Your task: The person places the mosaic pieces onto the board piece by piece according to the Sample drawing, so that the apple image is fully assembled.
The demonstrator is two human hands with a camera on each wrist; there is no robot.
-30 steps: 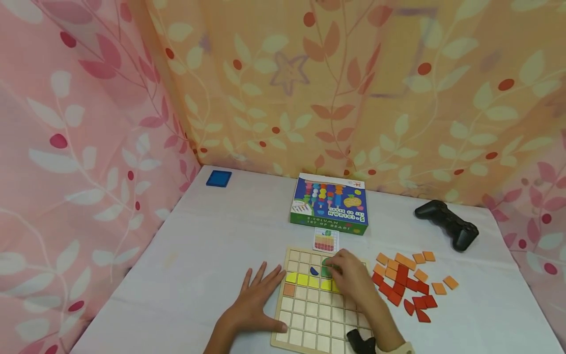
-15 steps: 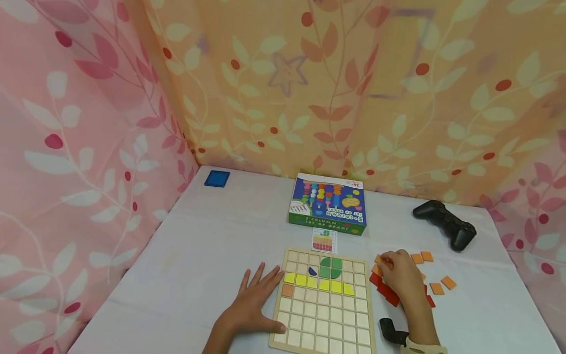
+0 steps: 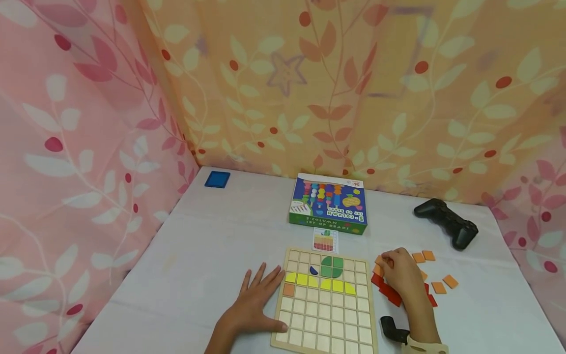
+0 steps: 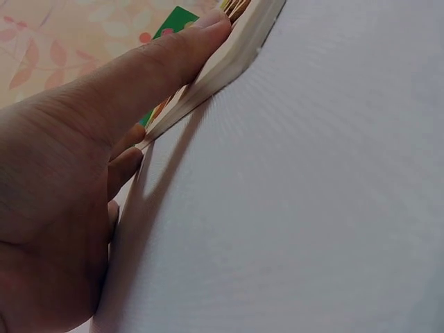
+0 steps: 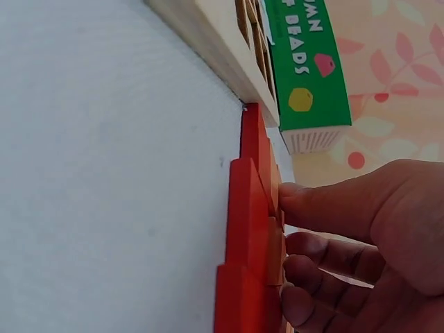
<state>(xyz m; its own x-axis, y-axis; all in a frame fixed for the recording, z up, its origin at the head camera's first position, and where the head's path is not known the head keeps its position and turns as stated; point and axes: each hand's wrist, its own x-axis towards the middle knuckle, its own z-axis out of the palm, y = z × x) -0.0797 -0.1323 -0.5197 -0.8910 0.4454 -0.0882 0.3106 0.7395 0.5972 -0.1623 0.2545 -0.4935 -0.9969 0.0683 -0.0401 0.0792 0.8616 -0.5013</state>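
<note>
A wooden grid board [image 3: 311, 322] lies flat on the table. Its left edge is steadied by my left hand [image 3: 252, 309], the fingers spread and the thumb resting on the frame near the lower corner. Four-part green rounded pieces [image 3: 331, 267], a row of yellow pieces [image 3: 338, 286], one blue half-round piece [image 3: 313, 270] and one orange square [image 3: 289, 290] sit on the grid. Right of the board my right hand [image 3: 403, 275] is down at the loose tiles, thumb and curled fingertips at an orange tile [image 5: 276, 239]. Red tiles [image 5: 248, 215] lie against it, partly hidden by the hand.
A small pattern card [image 3: 325, 240] lies behind the board, before a bead-set box [image 3: 328, 202]. A black game controller [image 3: 446, 223] rests at the back right. More orange tiles [image 3: 450, 281] are scattered at right. A blue square [image 3: 217, 179] lies far left.
My right hand has left the green pieces on the board and moved right to the loose tiles, staying there over the last half second. The left hand has kept its place.
</note>
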